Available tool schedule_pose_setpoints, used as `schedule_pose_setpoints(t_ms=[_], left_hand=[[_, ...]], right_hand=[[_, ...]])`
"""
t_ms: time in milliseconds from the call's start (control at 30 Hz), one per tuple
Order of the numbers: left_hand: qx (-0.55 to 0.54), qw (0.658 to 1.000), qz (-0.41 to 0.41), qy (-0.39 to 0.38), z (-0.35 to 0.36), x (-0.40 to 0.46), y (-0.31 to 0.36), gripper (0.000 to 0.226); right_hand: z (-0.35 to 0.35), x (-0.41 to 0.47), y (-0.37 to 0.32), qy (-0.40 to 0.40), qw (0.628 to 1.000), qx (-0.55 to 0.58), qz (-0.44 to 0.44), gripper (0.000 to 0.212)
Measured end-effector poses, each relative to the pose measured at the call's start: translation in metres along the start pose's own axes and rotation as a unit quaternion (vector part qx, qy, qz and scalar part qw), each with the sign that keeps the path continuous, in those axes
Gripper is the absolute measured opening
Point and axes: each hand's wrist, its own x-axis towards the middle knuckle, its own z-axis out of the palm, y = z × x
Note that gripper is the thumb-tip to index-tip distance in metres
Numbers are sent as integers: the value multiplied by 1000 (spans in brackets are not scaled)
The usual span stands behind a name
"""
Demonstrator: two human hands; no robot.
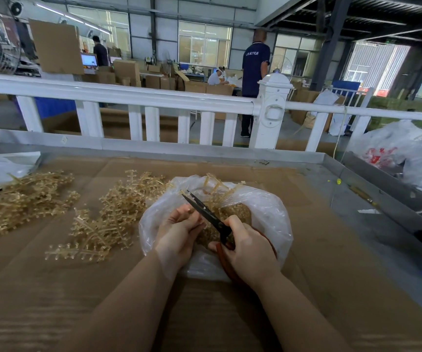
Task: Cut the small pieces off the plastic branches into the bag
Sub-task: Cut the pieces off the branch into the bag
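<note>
Cardboard (306,250) covers our bench, with uncut branches (108,219) heaped left of the open bag (268,212). We are mid-snip: our left hand (179,229) pinches a branch (220,189) over the bag, our right hand (248,252) grips the scissors (205,212) (blades slightly parted). Next, close on a small piece; the cut point is blurred.

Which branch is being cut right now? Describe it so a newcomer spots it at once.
Start at the cardboard-covered table and find the clear plastic bag at its middle. The branch held by the left hand sticks up over the bag beside the scissors in the right hand. Unlike the loose piles to the left, it is off the table.
</note>
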Motion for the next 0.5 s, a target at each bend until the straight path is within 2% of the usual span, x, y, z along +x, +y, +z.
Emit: schedule_pose_setpoints(t_ms=[167,500], left_hand=[[-2,999,9,-38,-3,-2,0,26],[-4,1000,0,-23,-2,2,-1,14]], right_hand=[[0,-1,1,23,1000,-5,-2,44],[-2,-1,-1,23,1000,-8,-1,48]])
